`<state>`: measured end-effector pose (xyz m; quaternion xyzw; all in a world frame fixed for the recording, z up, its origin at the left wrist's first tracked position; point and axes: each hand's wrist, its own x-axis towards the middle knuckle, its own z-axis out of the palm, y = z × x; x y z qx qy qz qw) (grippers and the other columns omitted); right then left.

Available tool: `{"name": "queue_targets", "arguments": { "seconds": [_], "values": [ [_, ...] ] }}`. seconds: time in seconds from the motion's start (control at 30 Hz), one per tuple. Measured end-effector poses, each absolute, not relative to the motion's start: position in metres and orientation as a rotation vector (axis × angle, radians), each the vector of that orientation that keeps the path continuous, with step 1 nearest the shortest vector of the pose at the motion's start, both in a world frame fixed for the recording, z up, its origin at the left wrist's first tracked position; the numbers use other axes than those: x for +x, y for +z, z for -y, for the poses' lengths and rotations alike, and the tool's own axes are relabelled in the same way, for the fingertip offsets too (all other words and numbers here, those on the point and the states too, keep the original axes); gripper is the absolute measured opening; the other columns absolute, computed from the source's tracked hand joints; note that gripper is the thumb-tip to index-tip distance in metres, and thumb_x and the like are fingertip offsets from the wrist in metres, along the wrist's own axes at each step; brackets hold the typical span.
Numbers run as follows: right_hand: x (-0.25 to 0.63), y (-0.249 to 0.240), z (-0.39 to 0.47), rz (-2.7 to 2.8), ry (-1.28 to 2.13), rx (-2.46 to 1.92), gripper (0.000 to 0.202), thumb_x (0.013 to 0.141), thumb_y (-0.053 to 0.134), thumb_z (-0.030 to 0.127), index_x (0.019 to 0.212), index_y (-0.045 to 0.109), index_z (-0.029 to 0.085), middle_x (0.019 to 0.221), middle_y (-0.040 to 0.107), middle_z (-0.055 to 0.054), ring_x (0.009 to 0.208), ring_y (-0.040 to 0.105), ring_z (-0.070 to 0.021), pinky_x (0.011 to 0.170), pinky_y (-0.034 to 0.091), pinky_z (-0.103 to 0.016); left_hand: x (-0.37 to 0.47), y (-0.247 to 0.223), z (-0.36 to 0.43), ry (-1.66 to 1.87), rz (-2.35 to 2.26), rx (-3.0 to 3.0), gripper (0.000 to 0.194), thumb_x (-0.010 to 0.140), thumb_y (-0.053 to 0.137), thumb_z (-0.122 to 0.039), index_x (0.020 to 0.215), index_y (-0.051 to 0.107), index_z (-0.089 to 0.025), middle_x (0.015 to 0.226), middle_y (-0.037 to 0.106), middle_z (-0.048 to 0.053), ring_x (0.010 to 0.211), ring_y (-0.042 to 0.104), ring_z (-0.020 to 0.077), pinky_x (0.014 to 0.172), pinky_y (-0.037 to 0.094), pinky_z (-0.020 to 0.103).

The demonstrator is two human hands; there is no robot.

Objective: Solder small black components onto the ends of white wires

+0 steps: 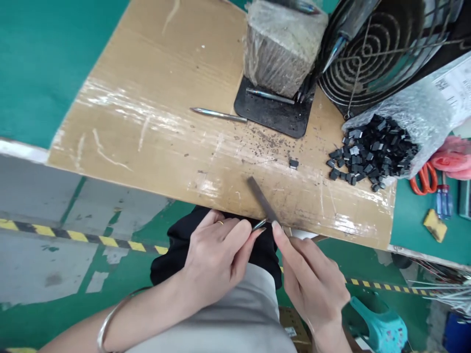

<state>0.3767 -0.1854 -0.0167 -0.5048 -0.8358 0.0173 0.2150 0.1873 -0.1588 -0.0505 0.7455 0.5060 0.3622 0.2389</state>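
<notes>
Just below the frame's centre, I see the left hand [217,247] pinching a slim metal rod [259,224] and the right hand [312,277] gripping a flat file [262,197] — both likely stiff and light, the rod slippery — best held by their rear ends.

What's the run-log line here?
left hand: grips pointed metal piece | right hand: grips flat dark tool | piece-tool contact: unclear | black parts: heaped at right

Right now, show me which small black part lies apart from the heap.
The lone small black part on the cardboard, between the tip of the flat file and the heap. The others lie bunched together by the plastic bag.
</notes>
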Motion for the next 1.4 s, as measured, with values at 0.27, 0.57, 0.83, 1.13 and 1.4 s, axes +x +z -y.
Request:
{"name": "queue_targets", "arguments": {
  "seconds": [0.27,0.57,0.83,1.13,1.4],
  "values": [
    [0.374,-0.017,0.185,2.279,0.044,-1.396,0.044,0.094,0.058,-0.001,0.131,0.07,0.018,0.081,0.076,0.0,0.066,0.066,-0.0096,0.065,0.049,-0.022,0.187,-0.042,0.157,0.958,-1.359,1.895,0.036,0.094,0.049,-0.001,0.072,0.029,-0.023,0.059,0.032,-0.008,0.054,0.031,0.0133,0.058,0.028,0.028],
    [0.383,-0.014,0.193,2.332,0.047,-1.433,0.064,0.094,0.055,-0.003,0.152,0.049,0.024,0.08,0.075,0.0,0.065,0.066,-0.0107,0.063,0.05,-0.023,0.185,-0.038,0.156,0.899,-1.332,1.703,0.036,0.098,0.046,-0.007,0.07,0.028,-0.022,0.059,0.031,-0.007,0.055,0.033,0.012,0.054,0.03,0.025],
    [0.384,-0.011,0.19,2.361,0.017,-1.414,0.064,0.096,0.052,-0.002,0.154,0.046,0.023,0.078,0.075,0.0,0.066,0.066,-0.0102,0.065,0.051,-0.021,0.185,-0.04,0.156,0.944,-1.357,1.776,0.038,0.096,0.049,-0.005,0.069,0.029,-0.022,0.057,0.03,-0.007,0.054,0.03,0.0125,0.055,0.029,0.026],
    [0.378,-0.015,0.182,2.352,0.092,-1.365,0.056,0.097,0.05,0.0,0.15,0.052,0.019,0.08,0.074,0.0,0.067,0.065,-0.0096,0.063,0.048,-0.022,0.188,-0.046,0.157,0.973,-1.376,1.965,0.038,0.095,0.051,-0.003,0.069,0.031,-0.023,0.057,0.033,-0.008,0.051,0.028,0.0128,0.059,0.03,0.029],
    [0.376,-0.011,0.179,2.351,0.075,-1.38,0.04,0.096,0.051,-0.002,0.126,0.071,0.014,0.08,0.073,-0.001,0.068,0.064,-0.0096,0.067,0.048,-0.022,0.185,-0.04,0.158,0.935,-1.351,1.779,0.035,0.096,0.049,-0.005,0.071,0.03,-0.022,0.06,0.032,-0.008,0.055,0.031,0.0116,0.056,0.029,0.025]
  ]
}}
